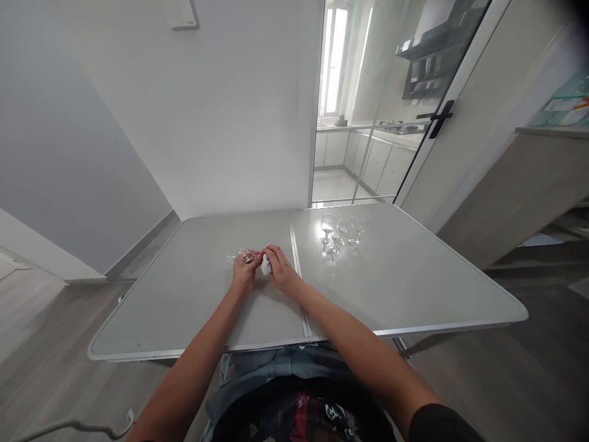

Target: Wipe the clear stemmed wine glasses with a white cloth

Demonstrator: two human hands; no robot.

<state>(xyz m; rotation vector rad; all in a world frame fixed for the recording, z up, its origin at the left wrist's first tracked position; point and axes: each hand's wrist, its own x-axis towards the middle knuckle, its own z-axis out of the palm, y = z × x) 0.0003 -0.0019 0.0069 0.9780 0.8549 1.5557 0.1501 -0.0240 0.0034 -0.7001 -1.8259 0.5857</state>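
Just left of the bench's (184, 301) seam (293, 242), your left hand's (245, 271) fingers pinch a clear glass (236, 255), and your right hand's (281, 273) fingers pinch a white wad (266, 266) beside it. Left of the seam, you have room out to the metal-trimmed edge. Right of the seam, upright stemmed glasses (335, 239) cluster, blocking movement there. Past the seam's far end rises a wall (230, 123).

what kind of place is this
Probably a home, in a room next to a kitchen: through the glass door you can see white cabinets and what looks like a dark cooker hood.
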